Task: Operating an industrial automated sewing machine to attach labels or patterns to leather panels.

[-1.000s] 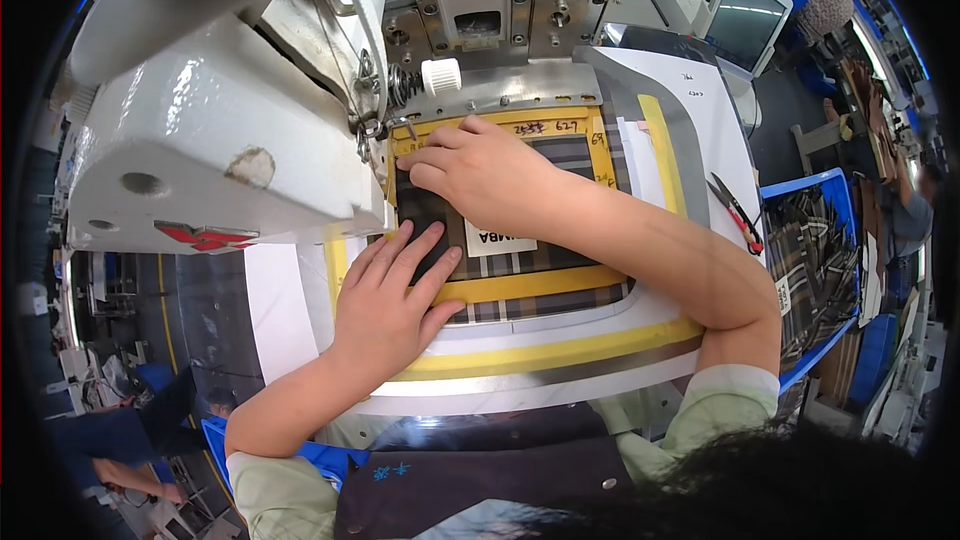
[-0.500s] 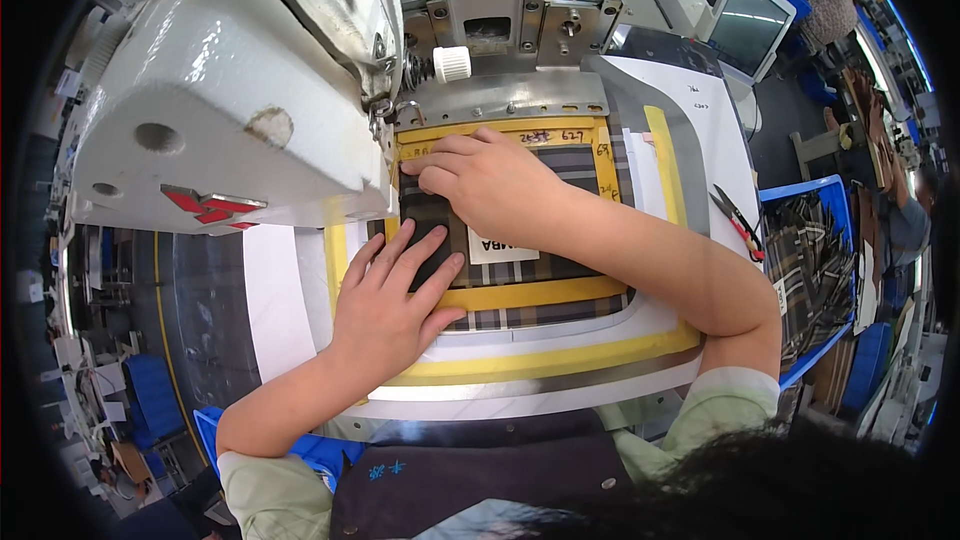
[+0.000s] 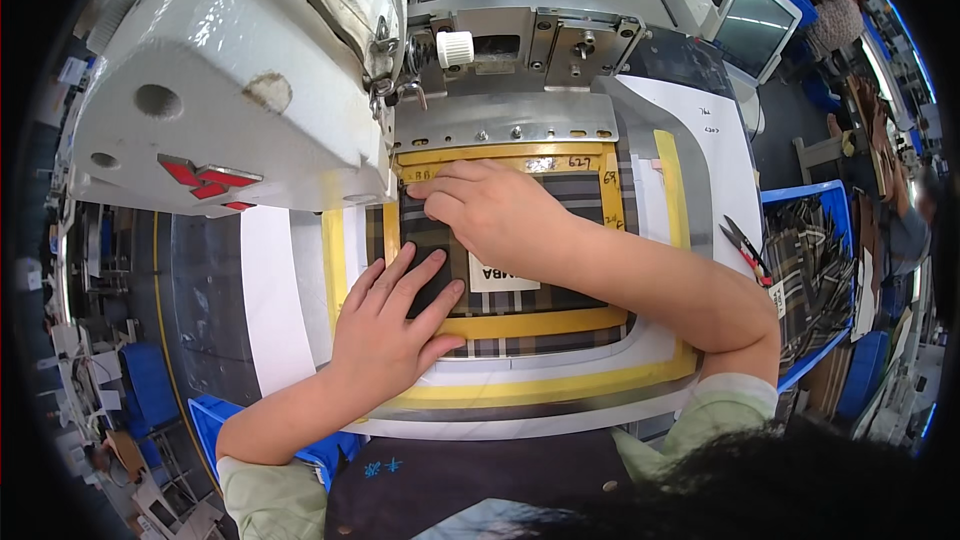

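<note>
My left hand [image 3: 390, 330] lies open with spread fingers on dark plaid fabric [image 3: 500, 332] inside a yellow template frame [image 3: 530, 323]. My right hand [image 3: 490, 210] has its fingers curled down at the frame's upper left corner; whatever they may hold is hidden. A white label [image 3: 505, 277] shows on the fabric below my right hand, partly covered by it. The white sewing machine head [image 3: 230, 110] stands just left of the frame, and a slotted metal bar [image 3: 540, 115] runs along the frame's far edge. The template rests on a grey board with yellow tape [image 3: 675, 190].
Black-and-red thread snips [image 3: 750, 250] lie at the right. Beyond them a blue bin [image 3: 805, 375] holds plaid pieces [image 3: 800, 270]; another blue bin [image 3: 215, 415] is at lower left. A screen [image 3: 755, 25] and a co-worker [image 3: 830, 15] are at the back right.
The template, board and metal bar have shifted toward me relative to the machine head, with both hands riding along in much the same pose.
</note>
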Available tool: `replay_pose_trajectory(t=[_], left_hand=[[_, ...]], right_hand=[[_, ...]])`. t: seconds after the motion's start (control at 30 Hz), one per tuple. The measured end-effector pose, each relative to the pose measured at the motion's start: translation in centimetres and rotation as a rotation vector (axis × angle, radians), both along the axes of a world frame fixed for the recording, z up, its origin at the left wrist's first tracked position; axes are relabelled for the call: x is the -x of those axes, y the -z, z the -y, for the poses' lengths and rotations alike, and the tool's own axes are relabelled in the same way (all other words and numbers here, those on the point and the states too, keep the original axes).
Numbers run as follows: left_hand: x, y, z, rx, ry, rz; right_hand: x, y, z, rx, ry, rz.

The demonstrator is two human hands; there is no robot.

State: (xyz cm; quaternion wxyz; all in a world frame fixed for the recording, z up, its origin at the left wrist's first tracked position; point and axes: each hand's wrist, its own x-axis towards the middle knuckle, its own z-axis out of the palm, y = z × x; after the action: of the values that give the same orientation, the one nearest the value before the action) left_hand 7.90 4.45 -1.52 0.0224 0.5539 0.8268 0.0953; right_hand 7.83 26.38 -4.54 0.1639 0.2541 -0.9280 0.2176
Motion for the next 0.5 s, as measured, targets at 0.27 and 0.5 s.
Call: replay_pose_trajectory(t=[0.27,0.5], left_hand=[[0.1,0.1,0.1,-0.016,0.003,0.015],[1.4,-0.6,0.8,-0.045,0.049,0.067]], right_hand=[[0.2,-0.1,0.0,-0.026,-0.011,0.008],[-1.7,-2.2,-1.5,-0.009,0.05,0.143]])
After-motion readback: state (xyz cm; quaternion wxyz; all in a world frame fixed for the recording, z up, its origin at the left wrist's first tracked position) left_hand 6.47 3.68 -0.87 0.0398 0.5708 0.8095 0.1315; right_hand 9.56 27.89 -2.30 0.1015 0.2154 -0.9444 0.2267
